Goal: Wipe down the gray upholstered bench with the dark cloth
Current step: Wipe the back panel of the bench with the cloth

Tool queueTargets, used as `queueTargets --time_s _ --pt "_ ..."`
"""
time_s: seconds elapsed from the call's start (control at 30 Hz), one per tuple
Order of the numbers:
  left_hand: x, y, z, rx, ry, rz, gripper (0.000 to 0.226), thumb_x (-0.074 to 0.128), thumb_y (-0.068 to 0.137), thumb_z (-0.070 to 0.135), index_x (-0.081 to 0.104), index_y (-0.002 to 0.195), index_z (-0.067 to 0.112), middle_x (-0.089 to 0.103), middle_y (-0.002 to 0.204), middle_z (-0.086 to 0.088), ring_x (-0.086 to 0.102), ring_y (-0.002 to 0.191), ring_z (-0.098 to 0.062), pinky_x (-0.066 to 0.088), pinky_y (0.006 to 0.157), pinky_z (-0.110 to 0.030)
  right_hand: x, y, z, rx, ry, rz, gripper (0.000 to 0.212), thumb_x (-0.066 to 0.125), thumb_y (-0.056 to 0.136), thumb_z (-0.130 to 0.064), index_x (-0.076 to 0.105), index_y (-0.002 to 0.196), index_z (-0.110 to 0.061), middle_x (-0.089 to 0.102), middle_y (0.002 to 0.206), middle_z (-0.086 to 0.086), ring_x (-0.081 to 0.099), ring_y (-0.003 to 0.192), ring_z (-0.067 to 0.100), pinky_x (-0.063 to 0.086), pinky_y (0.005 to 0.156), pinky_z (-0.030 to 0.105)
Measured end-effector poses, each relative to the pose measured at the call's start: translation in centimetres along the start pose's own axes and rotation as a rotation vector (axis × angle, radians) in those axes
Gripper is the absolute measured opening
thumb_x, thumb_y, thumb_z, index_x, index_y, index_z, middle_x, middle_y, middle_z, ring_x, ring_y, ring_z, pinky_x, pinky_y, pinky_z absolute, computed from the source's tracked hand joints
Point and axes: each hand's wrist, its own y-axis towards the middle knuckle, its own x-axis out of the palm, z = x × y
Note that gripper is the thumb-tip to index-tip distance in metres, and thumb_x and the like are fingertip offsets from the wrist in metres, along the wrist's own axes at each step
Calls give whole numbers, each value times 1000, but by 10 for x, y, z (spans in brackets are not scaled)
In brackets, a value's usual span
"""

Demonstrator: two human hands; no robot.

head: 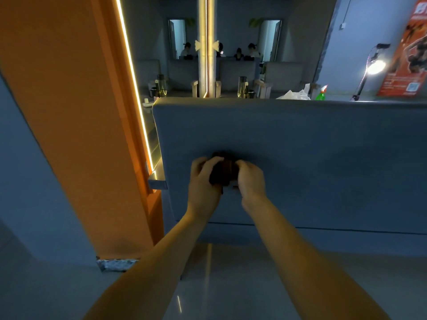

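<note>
So closest to the camera you've got the glossy gray floor [231, 285] and two bare forearms reaching straight out over it. Left hand [203, 179] and right hand [250, 181] sit side by side, both with fingers [208, 161] curled and clamped on the dark cloth [223, 173]. The cloth is bunched into a wad between them and pressed against the upright padded panel of the gray upholstered bench [300, 146], left of centre and about mid-height. You can see the fabric dimple around it. Just left of the bench is a big orange pillar [69, 112] with a glowing light strip [134, 77] along its edge. Past the bench's top edge there's a surface [180, 94] with a green spray bottle [321, 93] and a crumpled white bag [295, 94] next to each other toward the right, plus a couple of dark glassy containers I can't really make out. Further back on the right are a bright lamp [375, 65] on a stand and an orange poster [409, 49] on the wall. Way at the back a few people are sitting down, too small for any detail.
</note>
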Motion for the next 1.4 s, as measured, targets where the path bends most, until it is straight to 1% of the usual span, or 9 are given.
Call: queueTargets --time_s 0.1,0.27,0.4,0.6,0.8,0.93,1.13,1.27,1.4 --pt "3 22 4 -47 102 69 51 72 89 12 56 136 22 44 138 -2 46 126 -17 42 104 -23 -18 -13 -21 -111 -38 81 22 50 97 -23 68 86 -18 69 89 2 65 83 19 53 74 40" --pt "15 49 10 -141 247 34 33 66 91 48 64 107 18 60 115 2 58 102 -18 46 78 -32 -22 5 -20 -144 -123 47 27 53 96 -23 67 95 1 70 91 16 63 80 22 49 69 36" --pt "32 56 13 -195 283 -12 23 65 92 40 60 91 17 62 104 1 58 86 -20 47 70 -34 -14 18 -16 -169 -69 95 28 54 96 -20 63 87 4 68 87 20 60 74 23 49 67 37" --pt "55 55 14 -271 212 -32 6 59 94 22 58 93 16 62 102 -3 60 83 -25 53 71 -42 -3 27 -8 -172 4 149 21 48 100 -16 67 94 -13 69 91 4 66 85 18 57 78 38" --pt "43 64 7 -287 247 -73 33 68 89 38 57 108 13 67 108 -4 63 92 -26 52 71 -39 7 26 -8 -179 35 195 22 48 101 -18 67 90 -19 69 93 1 65 87 16 57 82 39" --pt "18 62 -10 -466 68 78 31 73 88 34 59 109 15 66 102 3 64 95 -18 56 81 -39 7 23 -6 -155 86 174 19 51 99 -19 68 90 -21 70 95 2 65 89 15 55 83 34" --pt "36 42 1 -664 -331 381 5 71 91 25 70 94 22 69 93 5 67 93 -11 50 73 -24 5 22 -4 -158 122 152 17 53 99 -20 67 90 -17 69 93 6 64 88 17 52 83 34" --pt "57 35 3 -657 -416 368 20 70 92 30 75 110 23 70 105 0 66 99 -10 56 93 -37 -1 23 -2 -174 101 113 17 53 99 -23 68 93 -18 69 92 1 63 85 11 50 76 27" --pt "67 37 10 -618 -415 367 20 66 96 24 73 113 18 66 110 -2 65 102 -12 56 94 -40 -14 28 -4 -180 96 55 18 56 99 -23 71 92 -17 71 88 -2 65 82 5 50 73 24"
